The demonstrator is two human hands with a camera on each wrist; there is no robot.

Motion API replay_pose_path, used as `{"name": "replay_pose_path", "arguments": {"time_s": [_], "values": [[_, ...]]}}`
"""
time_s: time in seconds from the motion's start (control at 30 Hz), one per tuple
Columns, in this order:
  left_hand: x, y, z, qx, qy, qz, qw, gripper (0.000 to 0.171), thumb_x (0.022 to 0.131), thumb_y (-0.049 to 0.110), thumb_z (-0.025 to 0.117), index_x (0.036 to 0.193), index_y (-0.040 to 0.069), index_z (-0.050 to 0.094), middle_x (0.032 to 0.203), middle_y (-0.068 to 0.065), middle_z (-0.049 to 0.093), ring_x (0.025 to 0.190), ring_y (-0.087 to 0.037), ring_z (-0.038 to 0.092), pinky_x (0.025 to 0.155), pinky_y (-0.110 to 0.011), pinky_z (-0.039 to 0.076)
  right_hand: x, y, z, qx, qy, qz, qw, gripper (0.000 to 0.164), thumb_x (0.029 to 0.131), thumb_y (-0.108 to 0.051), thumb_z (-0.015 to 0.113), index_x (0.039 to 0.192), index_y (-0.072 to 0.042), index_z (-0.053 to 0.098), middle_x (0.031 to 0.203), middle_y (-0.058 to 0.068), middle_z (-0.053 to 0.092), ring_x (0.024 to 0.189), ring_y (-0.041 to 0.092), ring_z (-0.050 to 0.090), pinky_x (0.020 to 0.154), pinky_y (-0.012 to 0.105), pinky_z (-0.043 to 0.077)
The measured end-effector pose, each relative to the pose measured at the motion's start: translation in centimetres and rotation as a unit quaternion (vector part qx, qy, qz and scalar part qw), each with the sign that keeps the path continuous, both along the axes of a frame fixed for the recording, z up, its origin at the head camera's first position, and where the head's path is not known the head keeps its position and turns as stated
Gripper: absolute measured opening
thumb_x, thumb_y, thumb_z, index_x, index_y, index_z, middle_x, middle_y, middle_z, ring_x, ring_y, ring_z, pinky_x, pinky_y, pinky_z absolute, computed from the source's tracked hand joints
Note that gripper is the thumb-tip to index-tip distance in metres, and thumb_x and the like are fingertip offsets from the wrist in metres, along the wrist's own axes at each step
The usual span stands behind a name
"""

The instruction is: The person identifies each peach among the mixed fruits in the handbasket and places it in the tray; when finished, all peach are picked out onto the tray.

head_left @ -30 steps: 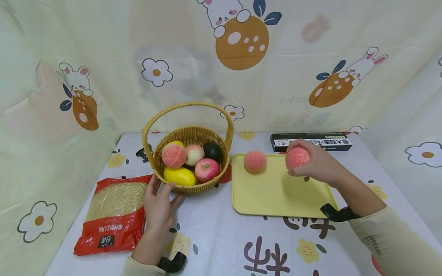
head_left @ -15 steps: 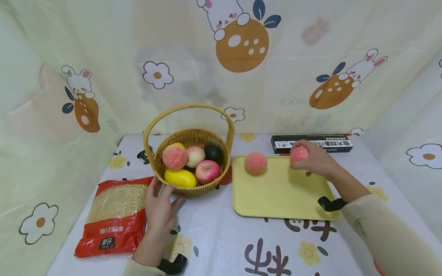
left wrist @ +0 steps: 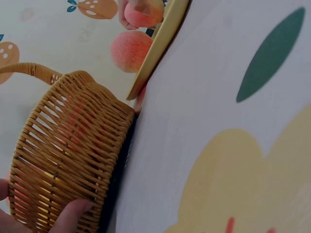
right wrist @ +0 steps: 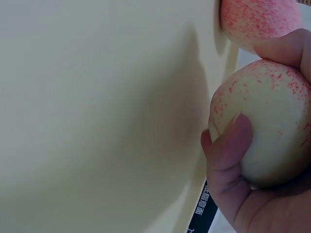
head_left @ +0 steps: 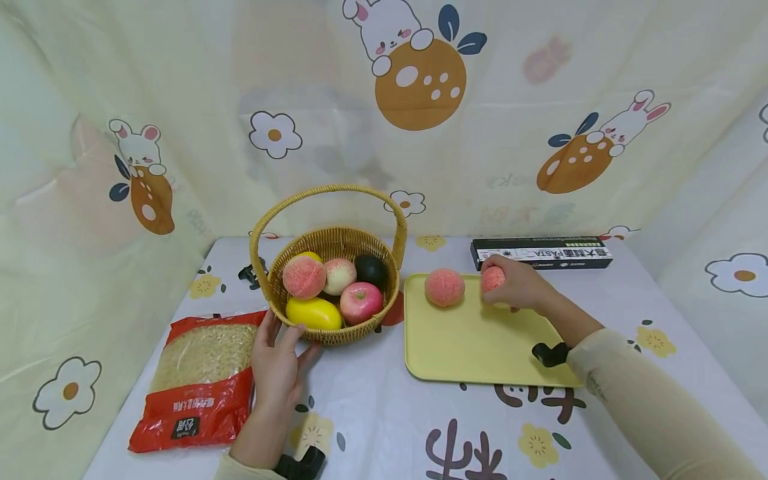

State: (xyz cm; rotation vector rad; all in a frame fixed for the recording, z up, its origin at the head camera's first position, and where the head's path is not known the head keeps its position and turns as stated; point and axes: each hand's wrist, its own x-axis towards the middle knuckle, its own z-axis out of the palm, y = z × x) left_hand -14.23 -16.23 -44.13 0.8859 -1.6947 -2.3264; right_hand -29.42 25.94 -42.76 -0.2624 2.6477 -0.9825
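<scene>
The head view looks forward and down from behind and above the fingers, farthest off. The tilted left wrist view faces the basket close beyond the fingers; the right looks closely past the fingers at the tray, which all share.

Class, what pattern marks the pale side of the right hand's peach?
The peach has pinkish-red speckles on cream, clearest in the right wrist view.

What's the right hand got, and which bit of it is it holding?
The right hand holds a peach, gripping it round its sides.
</scene>
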Motion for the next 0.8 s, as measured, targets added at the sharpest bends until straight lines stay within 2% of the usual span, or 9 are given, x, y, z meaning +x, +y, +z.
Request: {"name": "replay_pose_path", "arguments": {"time_s": [0.17,0.4,0.8], "values": [[0.14,0.03,0.03,0.004,0.008,-0.002,1.0000,0.084,0.100,0.016,0.067,0.169,0.034,0.024,0.176,0.006,0.021,0.148,-0.030,0.044,0.097,-0.047,0.063,-0.05,-0.14,-0.24,0.020,-0.002,0.002,1.000,0.051,0.077,-0.020,0.082,0.122,-0.015,0.058,0.107,0.014,0.063,0.079,0.024,0.060,0.051,0.032,0.055],[0.16,0.07,-0.03,0.001,0.003,-0.003,1.0000,0.084,0.100,0.015,0.067,0.169,0.034,0.025,0.176,0.005,0.022,0.146,-0.030,0.046,0.096,-0.047,0.063,-0.40,-0.38,-0.63,0.044,-0.008,0.007,0.999,0.056,0.076,-0.021,0.081,0.126,-0.013,0.057,0.108,0.017,0.061,0.064,0.023,0.058,0.050,0.031,0.054],[-0.15,-0.08,0.04,-0.011,-0.014,-0.003,0.9998,0.083,0.099,0.017,0.067,0.168,0.038,0.026,0.176,0.007,0.023,0.145,-0.030,0.047,0.094,-0.042,0.065,-0.39,-0.75,-0.81,0.068,0.062,0.044,0.995,0.058,0.073,-0.019,0.083,0.124,-0.006,0.060,0.105,0.016,0.066,0.071,0.022,0.061,0.057,0.033,0.054]]}}
